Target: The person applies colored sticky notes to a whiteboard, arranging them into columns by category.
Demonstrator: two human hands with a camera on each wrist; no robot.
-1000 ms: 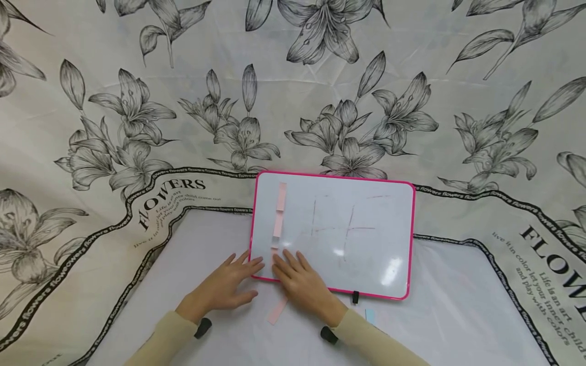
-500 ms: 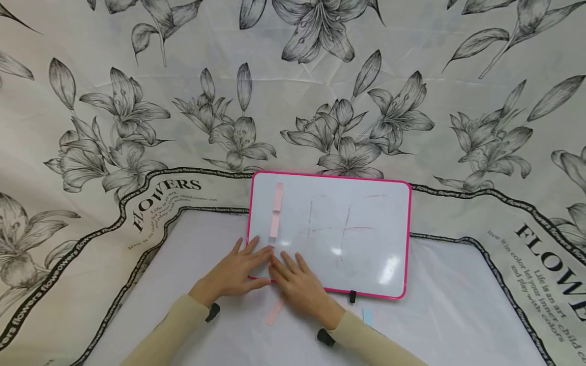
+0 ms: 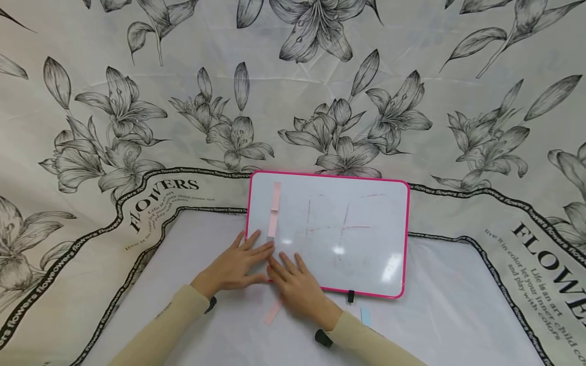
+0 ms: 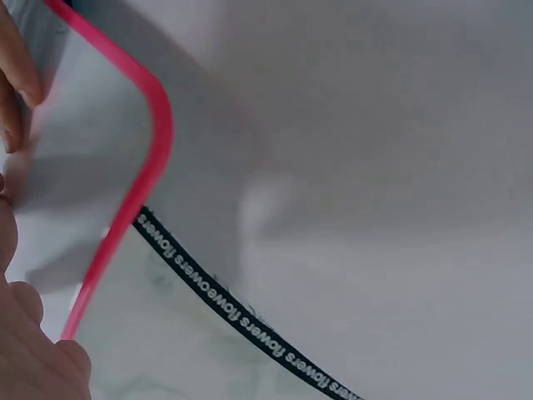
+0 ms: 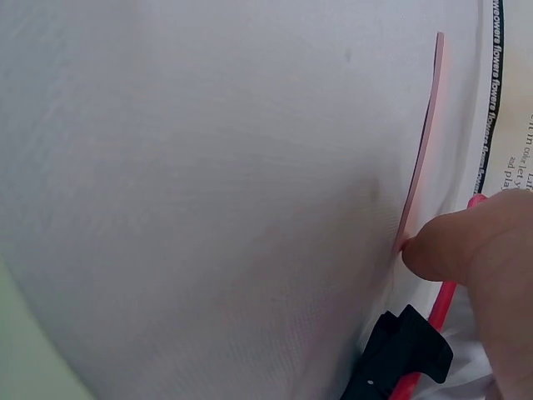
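A pink-framed whiteboard with faint red lines lies in front of me. Two pink paper strips are placed end to end down its left side, the upper strip above the lower one. My left hand rests with spread fingers on the board's lower left corner. Beside it, my right hand presses its extended fingers on the board; the fingertips of both hands nearly meet. What lies beneath them is mostly hidden. Another pink strip sticks out past the bottom edge, touching my right thumb in the right wrist view.
A black clip-like piece sits on the board's bottom edge. Below it, a light blue strip lies on the white table surface. Flower-printed cloth spreads behind the board. Black devices show at both wrists.
My left hand has moved right and up onto the board, its fingers now close to the right hand's and covering the strip's area there. My right hand stays nearly in place.
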